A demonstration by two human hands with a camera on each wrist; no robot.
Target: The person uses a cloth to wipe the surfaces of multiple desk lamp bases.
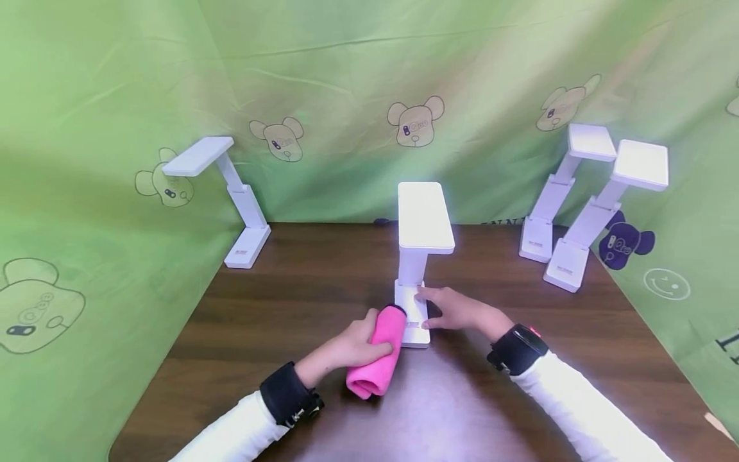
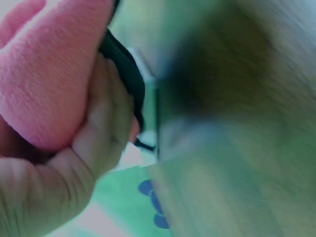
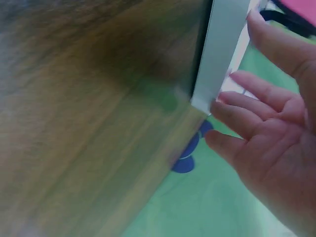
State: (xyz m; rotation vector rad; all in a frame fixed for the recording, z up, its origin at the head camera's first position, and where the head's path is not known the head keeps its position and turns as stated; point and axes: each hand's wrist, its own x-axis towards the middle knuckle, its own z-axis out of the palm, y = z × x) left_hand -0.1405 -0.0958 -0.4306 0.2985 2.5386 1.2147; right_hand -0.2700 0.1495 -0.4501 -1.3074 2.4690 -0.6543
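Note:
A pink rolled towel [image 1: 383,356] with a black edge is gripped by my left hand [image 1: 356,343], its upper end right beside the base of the white desk lamp [image 1: 426,215]. The left wrist view shows fuzzy pink cloth [image 2: 49,79] and a dark band along my fingers [image 2: 106,113]. My right hand [image 1: 456,309] is on the other side of the lamp, fingers spread, fingertips right at its lower stem and base. In the right wrist view those fingers [image 3: 247,106] are loosely bent next to the pale lamp post [image 3: 219,54], not wrapped round it.
Two more lit lamps [image 1: 641,163] [image 1: 591,141] stand at the back right of the brown wooden table [image 1: 323,269]. Another lamp [image 1: 247,205] stands at the back left. A green printed curtain [image 1: 346,83] surrounds the table's back and sides.

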